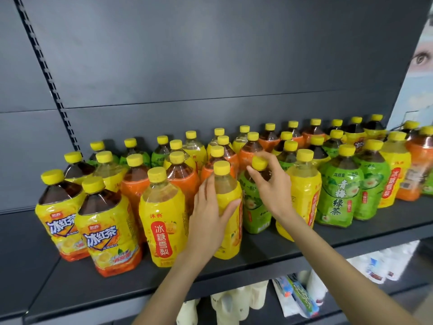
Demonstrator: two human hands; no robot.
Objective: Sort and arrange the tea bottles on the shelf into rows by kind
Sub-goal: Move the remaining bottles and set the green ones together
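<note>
Several tea bottles with yellow caps stand mixed on a dark shelf (pixel 117 285). My left hand (pixel 209 216) grips the body of a yellow pear-drink bottle (pixel 228 240) at the shelf's front middle. My right hand (pixel 273 184) holds the neck of a green-label tea bottle (pixel 255 212) just right of it, fingers curled round the yellow cap. A second yellow pear bottle (pixel 162 221) stands left of my left hand. Two iced black tea bottles (pixel 105 231) stand at the front left. Green plum tea bottles (pixel 337 195) stand at the right.
Orange-label bottles (pixel 134 184) and more green and yellow ones fill the rows behind. The dark back panel (pixel 210 66) rises behind the shelf. White packages (pixel 236 301) lie on the lower shelf. A bare strip of shelf runs along the front edge.
</note>
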